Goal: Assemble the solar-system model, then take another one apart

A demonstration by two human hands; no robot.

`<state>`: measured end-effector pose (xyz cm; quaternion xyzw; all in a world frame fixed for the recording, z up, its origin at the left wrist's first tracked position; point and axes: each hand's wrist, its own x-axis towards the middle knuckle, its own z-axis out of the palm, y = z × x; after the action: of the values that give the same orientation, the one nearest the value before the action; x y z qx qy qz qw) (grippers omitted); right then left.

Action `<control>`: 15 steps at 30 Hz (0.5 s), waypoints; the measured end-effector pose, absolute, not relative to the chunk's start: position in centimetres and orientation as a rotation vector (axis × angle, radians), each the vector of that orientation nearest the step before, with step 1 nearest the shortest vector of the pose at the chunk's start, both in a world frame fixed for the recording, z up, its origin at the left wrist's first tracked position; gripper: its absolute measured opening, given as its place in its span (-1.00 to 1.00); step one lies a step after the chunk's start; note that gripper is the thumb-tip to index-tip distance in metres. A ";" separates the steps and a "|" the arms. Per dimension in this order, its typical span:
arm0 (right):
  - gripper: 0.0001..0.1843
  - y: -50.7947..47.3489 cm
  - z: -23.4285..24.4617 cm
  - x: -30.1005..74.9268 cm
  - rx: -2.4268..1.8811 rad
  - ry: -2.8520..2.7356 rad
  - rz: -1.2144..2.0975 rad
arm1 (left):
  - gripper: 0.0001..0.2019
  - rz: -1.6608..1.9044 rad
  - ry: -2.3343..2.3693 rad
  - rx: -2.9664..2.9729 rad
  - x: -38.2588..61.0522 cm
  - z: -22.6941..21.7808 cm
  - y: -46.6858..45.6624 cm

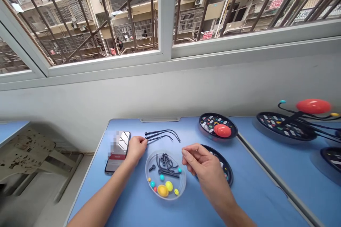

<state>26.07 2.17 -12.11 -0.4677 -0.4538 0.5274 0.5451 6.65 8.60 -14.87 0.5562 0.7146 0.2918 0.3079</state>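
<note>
My left hand is closed at the fingertips on the near end of a black curved rod, the lowest of several rods lying side by side on the table. Beside it sits a clear round tray holding black ring-ended rods, an orange ball, a yellow ball and small coloured beads. Right of the tray, my right hand hovers with thumb and fingers pinched together. Whatever may be between those fingertips is too small or hidden to make out.
A phone lies left of my left hand. Behind my right hand is a black round base, partly covered. Another base carries a red ball. An assembled model with a red ball stands on the adjoining table, past a seam.
</note>
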 end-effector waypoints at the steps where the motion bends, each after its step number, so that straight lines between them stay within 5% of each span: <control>1: -0.69 2.2 -12.2 26.1 -1.104 -1.073 1.243 | -0.76 0.741 1.910 1.488 6.7 -14.9 8.8; 15: -0.70 2.6 -12.5 26.3 -1.062 -1.051 1.213 | -0.77 0.235 1.944 2.198 7.0 -14.4 8.7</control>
<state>26.35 2.60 -12.47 -0.4529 -0.4481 0.5171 0.5716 6.98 8.69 -14.45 0.7430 0.6572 0.0796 0.0986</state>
